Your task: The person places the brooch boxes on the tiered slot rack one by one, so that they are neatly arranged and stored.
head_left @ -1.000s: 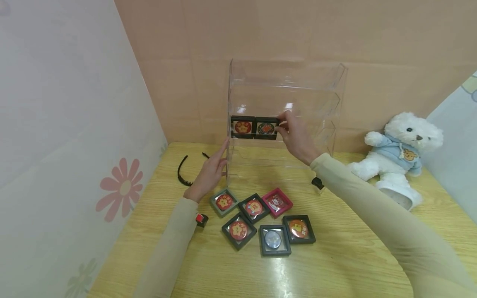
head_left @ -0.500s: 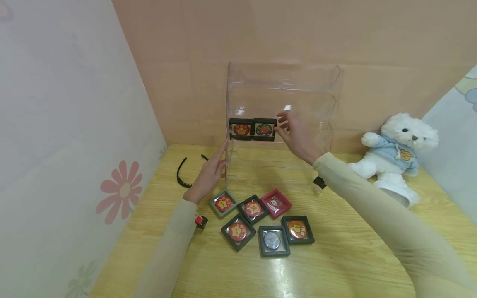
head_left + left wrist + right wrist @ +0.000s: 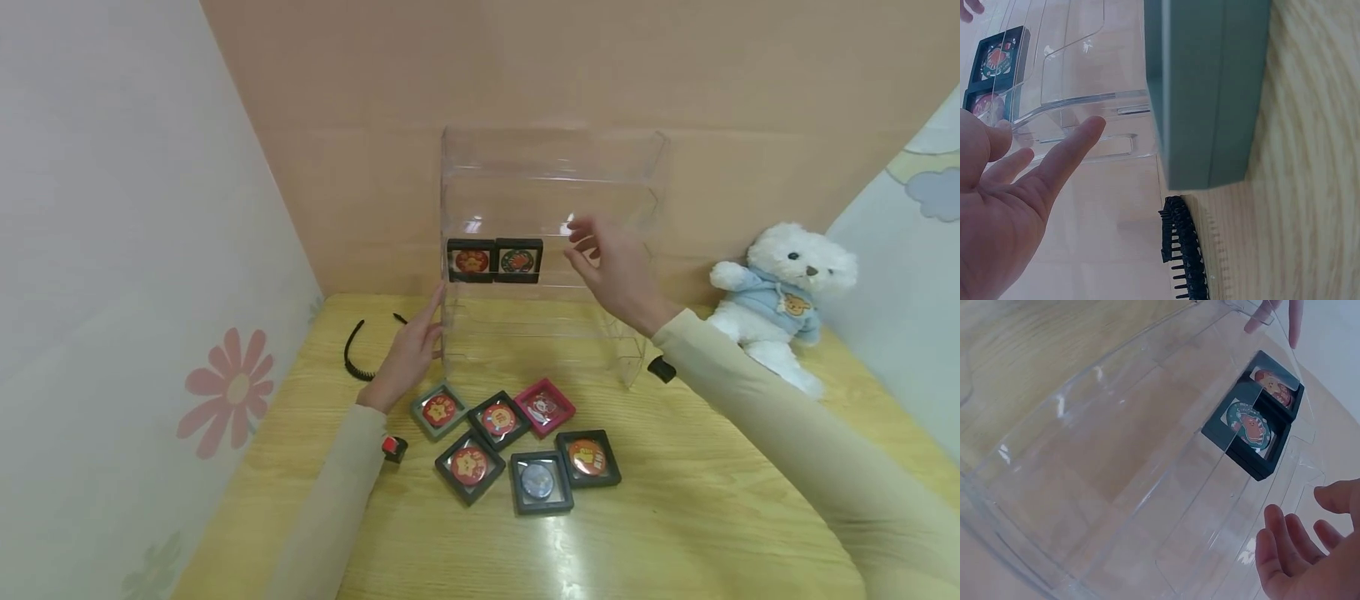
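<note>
A clear acrylic tiered rack (image 3: pixel 551 177) stands at the back of the table. Two black square frames with round badges sit side by side at the left of one tier: one with a red star badge (image 3: pixel 472 262), the other with a dark green and red badge (image 3: pixel 518 262). My left hand (image 3: pixel 408 354) rests against the rack's left side, fingers extended, as the left wrist view also shows. My right hand (image 3: pixel 617 271) hovers in front of the rack, right of the second frame, fingers loosely bent and holding nothing. In the right wrist view a gap separates its fingertips from the frames.
Several framed badges lie on the table before the rack, among them a green frame (image 3: pixel 438 410), a pink frame (image 3: pixel 545 407) and a grey frame (image 3: pixel 542 483). A black toothed headband (image 3: pixel 353 358) lies left of the rack. A white teddy bear (image 3: pixel 780 292) sits at right.
My right hand has let go of the second frame and drawn away to the right. That frame stays on the tier. My left hand keeps its place at the rack's side.
</note>
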